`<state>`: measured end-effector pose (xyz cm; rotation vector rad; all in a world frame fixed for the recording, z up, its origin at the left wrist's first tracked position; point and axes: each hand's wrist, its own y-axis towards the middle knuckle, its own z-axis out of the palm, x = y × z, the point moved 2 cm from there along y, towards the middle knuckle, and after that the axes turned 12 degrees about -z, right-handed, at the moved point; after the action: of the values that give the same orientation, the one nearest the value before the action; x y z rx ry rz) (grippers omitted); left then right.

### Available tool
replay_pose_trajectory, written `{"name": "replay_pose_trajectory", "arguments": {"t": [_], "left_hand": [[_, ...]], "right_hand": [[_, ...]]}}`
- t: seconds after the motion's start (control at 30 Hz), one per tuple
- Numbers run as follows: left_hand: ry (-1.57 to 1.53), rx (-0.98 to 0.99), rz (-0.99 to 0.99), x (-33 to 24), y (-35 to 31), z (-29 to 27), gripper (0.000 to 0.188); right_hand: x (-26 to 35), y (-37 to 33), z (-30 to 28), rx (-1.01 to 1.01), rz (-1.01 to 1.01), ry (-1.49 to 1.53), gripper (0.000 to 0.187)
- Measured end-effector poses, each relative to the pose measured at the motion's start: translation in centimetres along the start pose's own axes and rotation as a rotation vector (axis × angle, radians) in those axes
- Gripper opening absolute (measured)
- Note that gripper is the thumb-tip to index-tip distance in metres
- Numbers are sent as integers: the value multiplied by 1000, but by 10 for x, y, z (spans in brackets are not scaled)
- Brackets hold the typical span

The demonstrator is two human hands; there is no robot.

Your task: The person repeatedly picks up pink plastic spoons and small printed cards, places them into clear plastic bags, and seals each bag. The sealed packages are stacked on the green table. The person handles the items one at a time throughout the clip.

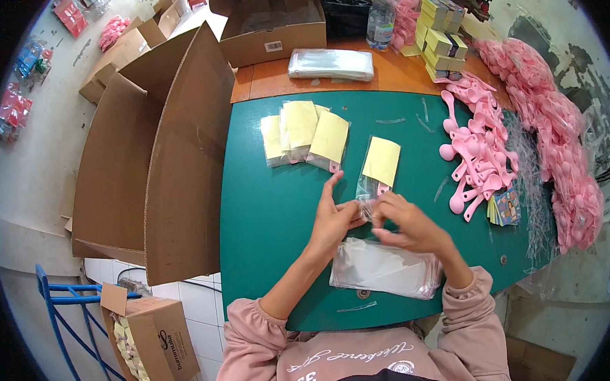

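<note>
A clear plastic bag [367,187] with a yellow card [381,159] and a pink spoon inside lies on the green table in front of me. The spoon's pink handle end [383,188] shows below the card. My left hand [335,220] pinches the bag's near end, its index finger stretched forward. With bent fingers my right hand [411,221] grips the same end from the right; its fingertips are partly hidden. Just below my hands lies a stack of flat clear bags [385,269]. Several filled bags with yellow cards [300,125] overlap farther left.
Loose pink spoons [479,154] are heaped at the right beside small printed cards [506,207]. Long bundles of wrapped pink spoons [557,136] line the right edge. Behind stand stacked yellow cards [442,42], a water bottle [382,14] and a bag pack [331,63]. A large carton [179,149] adjoins the left edge.
</note>
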<state>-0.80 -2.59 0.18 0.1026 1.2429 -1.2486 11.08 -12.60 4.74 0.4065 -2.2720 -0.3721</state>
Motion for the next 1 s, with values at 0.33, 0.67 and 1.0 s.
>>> {"name": "replay_pose_trajectory", "arguments": {"t": [0.33, 0.67, 1.0], "left_hand": [[47, 132, -47, -4, 1, 3, 13], [162, 179, 16, -17, -10, 6, 17], [792, -46, 373, -24, -4, 2, 13]], "right_hand": [[-62, -30, -101, -380, 574, -1172, 30], [-17, -21, -2, -280, 262, -202, 29], [-17, -26, -14, -387, 188, -110, 18]]}}
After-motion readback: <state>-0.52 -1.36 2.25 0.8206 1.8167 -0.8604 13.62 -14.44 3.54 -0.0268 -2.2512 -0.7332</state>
